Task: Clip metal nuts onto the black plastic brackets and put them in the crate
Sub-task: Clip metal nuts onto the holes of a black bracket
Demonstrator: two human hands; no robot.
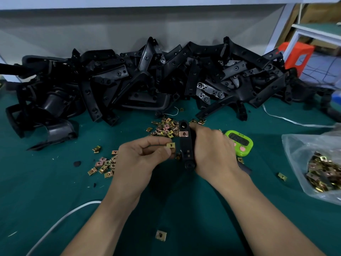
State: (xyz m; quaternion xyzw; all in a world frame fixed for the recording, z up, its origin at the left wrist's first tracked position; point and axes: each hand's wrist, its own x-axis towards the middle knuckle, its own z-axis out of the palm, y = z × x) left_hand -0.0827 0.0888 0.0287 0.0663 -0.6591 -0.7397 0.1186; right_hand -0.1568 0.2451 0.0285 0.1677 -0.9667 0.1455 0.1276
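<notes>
My right hand (210,150) grips a black plastic bracket (186,145) that stands roughly upright over the green mat. One brass-coloured metal nut (184,134) sits clipped on the bracket's upper part. My left hand (142,156) pinches a second metal nut (170,145) between thumb and forefinger, just left of the bracket's edge. Loose nuts lie in a heap (166,127) behind the hands and in a smaller scatter (104,164) at the left. No crate is in view.
A big pile of black brackets (147,80) fills the back of the table. A green timer (239,143) lies right of my right hand. A clear bag of nuts (321,172) sits at the right edge. A white cable (60,220) crosses front left; a single nut (160,235) lies near me.
</notes>
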